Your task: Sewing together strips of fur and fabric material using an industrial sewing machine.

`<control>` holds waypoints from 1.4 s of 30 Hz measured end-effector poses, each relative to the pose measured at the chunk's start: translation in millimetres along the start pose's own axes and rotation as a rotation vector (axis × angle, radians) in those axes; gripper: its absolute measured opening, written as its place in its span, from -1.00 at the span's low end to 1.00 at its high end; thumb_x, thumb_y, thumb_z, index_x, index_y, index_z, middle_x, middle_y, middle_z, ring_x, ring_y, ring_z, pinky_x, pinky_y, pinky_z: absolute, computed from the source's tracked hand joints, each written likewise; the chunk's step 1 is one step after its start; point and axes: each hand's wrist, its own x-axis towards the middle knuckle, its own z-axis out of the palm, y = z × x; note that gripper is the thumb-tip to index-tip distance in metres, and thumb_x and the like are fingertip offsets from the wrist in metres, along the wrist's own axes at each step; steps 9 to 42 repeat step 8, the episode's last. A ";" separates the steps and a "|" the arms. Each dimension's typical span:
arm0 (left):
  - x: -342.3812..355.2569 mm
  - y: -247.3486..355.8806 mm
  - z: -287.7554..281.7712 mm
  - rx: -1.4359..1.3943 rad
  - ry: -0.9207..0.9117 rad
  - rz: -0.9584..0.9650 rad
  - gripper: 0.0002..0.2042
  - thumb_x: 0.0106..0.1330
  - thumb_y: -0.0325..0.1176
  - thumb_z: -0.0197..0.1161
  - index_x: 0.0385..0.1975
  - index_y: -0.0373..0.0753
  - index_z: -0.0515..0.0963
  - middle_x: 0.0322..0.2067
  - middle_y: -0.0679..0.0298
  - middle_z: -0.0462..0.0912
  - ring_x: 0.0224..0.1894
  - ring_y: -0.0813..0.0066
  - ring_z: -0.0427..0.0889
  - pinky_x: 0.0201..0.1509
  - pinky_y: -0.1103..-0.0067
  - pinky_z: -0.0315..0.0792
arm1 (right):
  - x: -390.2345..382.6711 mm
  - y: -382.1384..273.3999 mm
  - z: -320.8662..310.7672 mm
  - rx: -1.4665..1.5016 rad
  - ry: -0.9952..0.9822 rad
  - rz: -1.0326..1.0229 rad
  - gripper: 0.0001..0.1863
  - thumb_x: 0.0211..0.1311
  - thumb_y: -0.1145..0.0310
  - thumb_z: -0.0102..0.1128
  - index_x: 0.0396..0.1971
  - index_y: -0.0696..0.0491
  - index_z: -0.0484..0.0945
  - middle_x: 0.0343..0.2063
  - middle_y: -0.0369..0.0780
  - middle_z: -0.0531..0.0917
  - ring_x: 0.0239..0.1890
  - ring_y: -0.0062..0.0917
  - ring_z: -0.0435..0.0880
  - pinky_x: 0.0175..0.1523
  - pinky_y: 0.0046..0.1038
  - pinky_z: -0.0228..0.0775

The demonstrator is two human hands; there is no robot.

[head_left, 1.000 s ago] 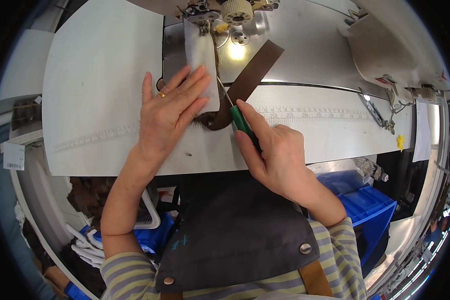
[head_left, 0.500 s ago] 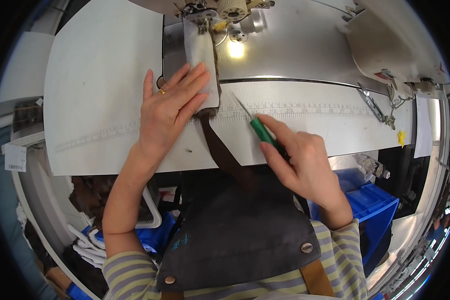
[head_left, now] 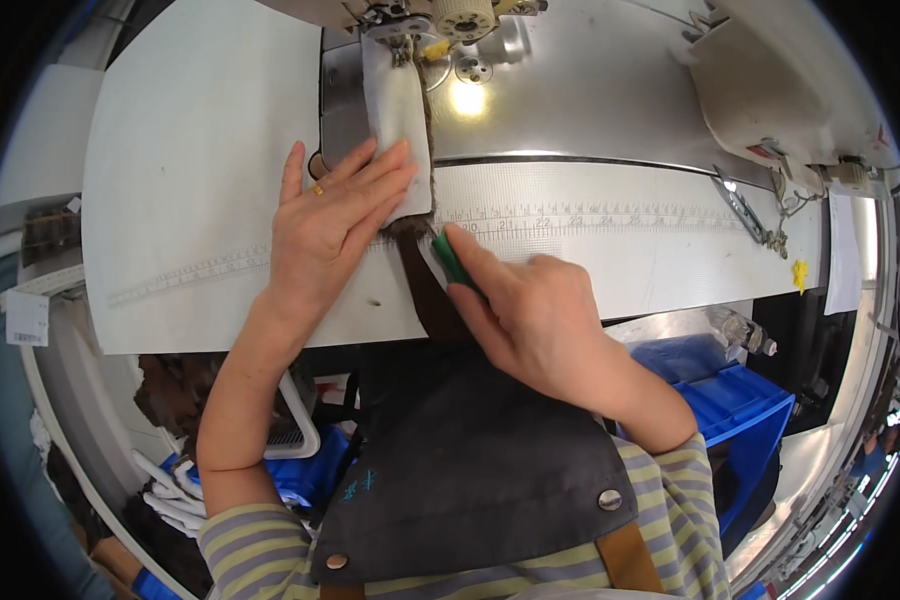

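Observation:
A white-backed strip (head_left: 400, 105) with brown fur along its edge lies under the presser foot (head_left: 400, 52) of a sewing machine. My left hand (head_left: 325, 235) rests flat on the strip's near part, fingers stretched out and apart. From the strip's near end a dark brown band (head_left: 425, 285) runs down over the table edge. My right hand (head_left: 535, 315) is closed round the green handle of an awl (head_left: 452, 262), held beside the band just below the furry end. The awl's metal spike cannot be made out now.
A ruler scale (head_left: 570, 222) crosses the white tabletop (head_left: 180, 200). Thread snips (head_left: 738, 208) lie at the right, near a yellow scrap (head_left: 800, 276). Below the table stand a blue crate (head_left: 740, 405) and a clear bottle (head_left: 745, 330) at right, brown fur pieces (head_left: 180, 395) at left.
My right hand has moved left with the awl, bringing it from over the ruler to the strip's near end. The left hand stays flat on the strip, shifted slightly.

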 end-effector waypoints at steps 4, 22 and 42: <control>-1.2 -0.6 -2.2 -0.035 -0.026 -0.019 -0.80 0.21 -0.35 0.23 -0.17 -0.06 0.62 -0.06 0.40 0.61 0.06 0.43 0.55 0.35 0.21 -0.10 | -0.3 -1.6 -4.9 -0.073 -0.056 -0.043 -0.55 0.08 0.46 0.18 0.01 0.22 0.43 -0.71 -0.22 0.50 -0.75 -0.31 0.44 -0.57 -0.41 0.26; 1.2 -2.8 -2.8 -0.069 -0.011 -0.035 -0.81 0.21 -0.35 0.23 -0.18 -0.07 0.62 -0.07 0.39 0.62 0.06 0.43 0.55 0.35 0.22 -0.10 | 7.8 3.8 -2.8 -0.111 -0.031 -0.056 -0.55 0.08 0.45 0.18 0.02 0.21 0.43 -0.71 -0.23 0.51 -0.75 -0.32 0.44 -0.57 -0.40 0.26; 1.2 -2.8 -2.8 -0.069 -0.011 -0.035 -0.81 0.21 -0.35 0.23 -0.18 -0.07 0.62 -0.07 0.39 0.62 0.06 0.43 0.55 0.35 0.22 -0.10 | 7.8 3.8 -2.8 -0.111 -0.031 -0.056 -0.55 0.08 0.45 0.18 0.02 0.21 0.43 -0.71 -0.23 0.51 -0.75 -0.32 0.44 -0.57 -0.40 0.26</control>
